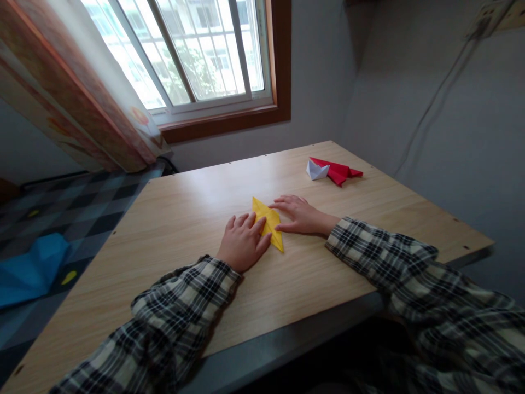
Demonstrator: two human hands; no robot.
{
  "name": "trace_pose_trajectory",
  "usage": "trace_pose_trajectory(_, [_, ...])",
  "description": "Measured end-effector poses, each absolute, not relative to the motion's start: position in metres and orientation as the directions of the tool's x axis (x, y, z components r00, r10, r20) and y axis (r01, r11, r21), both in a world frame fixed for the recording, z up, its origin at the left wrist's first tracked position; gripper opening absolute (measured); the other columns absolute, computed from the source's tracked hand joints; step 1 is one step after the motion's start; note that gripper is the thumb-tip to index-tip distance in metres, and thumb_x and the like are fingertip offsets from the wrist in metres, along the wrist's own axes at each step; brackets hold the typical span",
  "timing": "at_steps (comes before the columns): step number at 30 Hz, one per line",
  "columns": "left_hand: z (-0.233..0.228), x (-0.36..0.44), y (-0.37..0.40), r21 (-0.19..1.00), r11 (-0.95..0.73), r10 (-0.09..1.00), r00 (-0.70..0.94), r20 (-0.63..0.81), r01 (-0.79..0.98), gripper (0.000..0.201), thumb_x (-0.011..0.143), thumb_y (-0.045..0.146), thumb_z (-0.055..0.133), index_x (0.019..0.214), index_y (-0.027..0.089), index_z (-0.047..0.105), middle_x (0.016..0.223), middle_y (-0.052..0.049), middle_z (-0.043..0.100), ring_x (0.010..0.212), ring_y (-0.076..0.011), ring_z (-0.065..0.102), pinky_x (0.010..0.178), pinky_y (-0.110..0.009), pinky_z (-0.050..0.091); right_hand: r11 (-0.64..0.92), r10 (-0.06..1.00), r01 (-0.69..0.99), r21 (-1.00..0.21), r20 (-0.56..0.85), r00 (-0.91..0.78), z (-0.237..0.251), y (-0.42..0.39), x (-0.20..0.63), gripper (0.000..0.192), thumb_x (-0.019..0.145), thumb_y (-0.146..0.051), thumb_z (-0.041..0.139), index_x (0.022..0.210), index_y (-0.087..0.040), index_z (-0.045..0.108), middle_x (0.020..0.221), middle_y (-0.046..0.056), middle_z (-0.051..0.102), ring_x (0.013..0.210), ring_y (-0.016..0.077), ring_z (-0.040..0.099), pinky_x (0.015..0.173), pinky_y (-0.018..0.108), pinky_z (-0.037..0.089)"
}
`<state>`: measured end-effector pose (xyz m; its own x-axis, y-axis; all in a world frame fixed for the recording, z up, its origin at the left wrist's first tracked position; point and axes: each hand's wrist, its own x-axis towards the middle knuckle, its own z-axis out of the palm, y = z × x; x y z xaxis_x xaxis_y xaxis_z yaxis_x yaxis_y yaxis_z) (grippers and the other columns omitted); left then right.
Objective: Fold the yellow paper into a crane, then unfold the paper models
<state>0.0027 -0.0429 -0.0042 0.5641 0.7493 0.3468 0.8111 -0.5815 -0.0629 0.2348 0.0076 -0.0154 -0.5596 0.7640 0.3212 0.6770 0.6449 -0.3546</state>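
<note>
A piece of folded yellow paper (271,223), shaped like a slim diamond with pointed ends, lies flat on the wooden table (197,202). My left hand (245,241) rests on its left side, fingers spread and pressing on the paper. From the right, my right hand (298,213) touches the paper's right edge with its fingertips, the fingers stretched out and apart. Crease lines show across the paper's surface. Part of its left side is hidden under my left fingers.
Toward the table's far right stand a small white paper boat (317,171) and a red folded paper plane (338,171). To the left, a blue folded paper (35,268) lies on a checked cloth (102,191). A window (197,54) and curtain (82,82) are behind.
</note>
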Motion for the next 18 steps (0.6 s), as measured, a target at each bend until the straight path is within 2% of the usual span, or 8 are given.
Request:
trace_pose_trajectory(9, [-0.0054, 0.0020, -0.0413, -0.042, -0.564, 0.754, 0.534, 0.382, 0.825, 0.036, 0.097, 0.046, 0.048, 0.122, 0.024, 0.064, 0.125, -0.011, 0.067, 0.118, -0.0324, 0.057, 0.108, -0.058, 0.038, 0.712, 0.697, 0.583, -0.392, 0.295, -0.653, -0.0141, 0.0086, 0.2360, 0.072, 0.078, -0.051, 0.079, 0.142, -0.027, 0.057, 0.149, 0.012, 0.053, 0.142, 0.0315, 0.042, 0.119, 0.053, 0.029])
trace_pose_trajectory(18, [-0.0003, 0.0037, -0.0427, -0.039, -0.549, 0.788, 0.533, 0.308, 0.835, 0.042, 0.098, 0.045, 0.046, 0.126, 0.019, 0.063, 0.131, -0.016, 0.064, 0.124, -0.0375, 0.054, 0.107, -0.063, 0.037, 0.747, 0.645, 0.524, -0.410, 0.251, -0.722, -0.0130, 0.0085, 0.2389, 0.091, 0.069, -0.056, 0.084, 0.149, -0.028, 0.049, 0.155, 0.012, 0.047, 0.145, 0.0316, 0.038, 0.121, 0.052, 0.026])
